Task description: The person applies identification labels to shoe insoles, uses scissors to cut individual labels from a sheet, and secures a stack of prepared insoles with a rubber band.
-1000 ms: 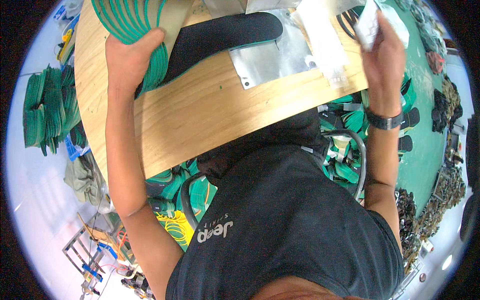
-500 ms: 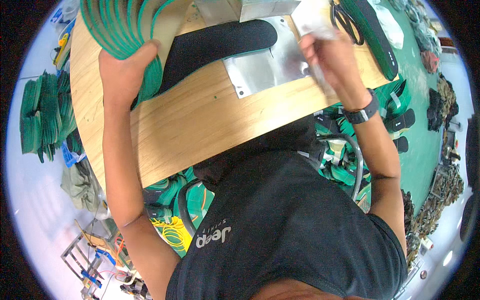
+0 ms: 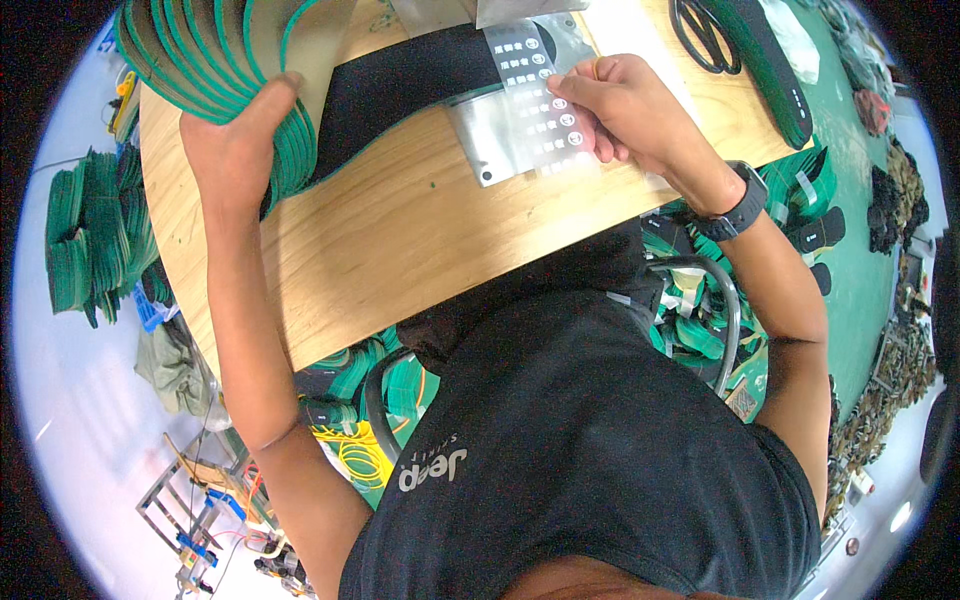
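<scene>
My left hand [image 3: 232,148] grips a fanned stack of green-edged insoles [image 3: 185,60] at the table's left side, thumb on top. Beside it a single black insole [image 3: 400,85] lies flat, its right end over a shiny metal plate [image 3: 482,145]. Between the fingertips of my right hand [image 3: 640,112] is a clear film sheet [image 3: 548,140] with rows of small white printed marks. The film hangs over the plate and covers part of the black insole's right end. Whether it touches the insole I cannot tell.
A metal block [image 3: 525,8] stands at the table's far edge. Black cable loops [image 3: 705,40] and another dark insole [image 3: 775,70] lie at the right of the wooden table [image 3: 400,240]. Stacked green insoles [image 3: 95,235] are at left, with more below the table around a chair frame [image 3: 725,300].
My right hand has brought the film sheet leftward over the plate and the insole's end; it was blurred before. The left hand and its stack have shifted slightly left.
</scene>
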`<state>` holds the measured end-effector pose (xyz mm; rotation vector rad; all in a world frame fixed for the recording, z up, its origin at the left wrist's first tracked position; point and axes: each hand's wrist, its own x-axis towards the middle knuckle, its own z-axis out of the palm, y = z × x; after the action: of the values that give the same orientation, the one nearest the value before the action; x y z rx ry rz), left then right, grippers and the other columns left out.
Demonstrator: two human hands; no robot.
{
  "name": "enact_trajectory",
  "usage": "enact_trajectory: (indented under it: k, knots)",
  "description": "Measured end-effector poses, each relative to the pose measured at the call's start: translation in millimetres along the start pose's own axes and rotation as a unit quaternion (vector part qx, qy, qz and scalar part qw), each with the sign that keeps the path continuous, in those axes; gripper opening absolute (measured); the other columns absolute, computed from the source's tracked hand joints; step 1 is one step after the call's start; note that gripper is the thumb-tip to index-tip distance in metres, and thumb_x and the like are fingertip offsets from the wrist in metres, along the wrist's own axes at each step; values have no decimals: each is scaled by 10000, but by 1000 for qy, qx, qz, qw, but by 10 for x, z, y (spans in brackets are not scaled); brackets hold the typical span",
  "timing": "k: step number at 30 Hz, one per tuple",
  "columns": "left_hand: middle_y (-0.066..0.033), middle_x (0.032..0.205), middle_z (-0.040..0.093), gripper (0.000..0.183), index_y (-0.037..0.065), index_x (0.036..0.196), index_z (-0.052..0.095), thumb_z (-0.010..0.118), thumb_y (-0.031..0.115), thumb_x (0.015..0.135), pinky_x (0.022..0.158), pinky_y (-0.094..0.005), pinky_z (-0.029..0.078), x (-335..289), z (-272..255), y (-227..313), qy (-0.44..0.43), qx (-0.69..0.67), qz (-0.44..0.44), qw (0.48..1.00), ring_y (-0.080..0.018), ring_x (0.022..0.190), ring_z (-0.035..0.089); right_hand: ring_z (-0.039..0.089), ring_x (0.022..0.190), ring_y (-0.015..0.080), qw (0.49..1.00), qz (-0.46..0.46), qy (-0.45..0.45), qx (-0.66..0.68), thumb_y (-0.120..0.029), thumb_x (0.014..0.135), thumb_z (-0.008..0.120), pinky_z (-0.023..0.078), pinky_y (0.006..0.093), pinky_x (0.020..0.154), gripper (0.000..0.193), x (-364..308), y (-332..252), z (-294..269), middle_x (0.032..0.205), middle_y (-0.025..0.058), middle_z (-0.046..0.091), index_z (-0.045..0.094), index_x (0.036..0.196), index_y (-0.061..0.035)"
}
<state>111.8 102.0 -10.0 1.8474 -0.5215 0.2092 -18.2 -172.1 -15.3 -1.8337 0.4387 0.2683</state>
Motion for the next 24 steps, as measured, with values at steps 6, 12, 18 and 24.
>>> enact_trajectory:
  k: [6,12,18,24]
  knots:
    - [-30,798,631,188,-14,833,627,710,74,689,709,-266,461,15,15,21,11,7,-3,1000,-113,727,569,471,347,51,999,-43,4,9,-270,919,564,313,174,301,361,20,-19,52,467,11,526,554,630,-55]
    - [-29,800,635,194,-18,835,627,712,80,691,708,-262,461,17,-5,-9,6,7,-14,1000,-112,724,570,472,342,59,999,-16,-4,41,-256,924,559,318,175,298,359,71,38,13,483,13,533,553,627,-55]
    - [-35,804,646,200,-14,847,642,716,95,696,706,-264,467,2,39,30,-1,9,-26,1000,-109,723,578,475,339,62,999,-20,-18,46,-250,920,567,320,172,294,363,96,60,-4,486,16,534,550,617,-52]
    - [-31,790,647,199,-3,836,646,720,121,699,702,-267,470,3,36,29,-4,37,-22,999,-103,718,579,472,338,62,998,-21,-17,51,-252,924,561,320,172,295,369,91,67,-4,484,17,533,548,614,-52]
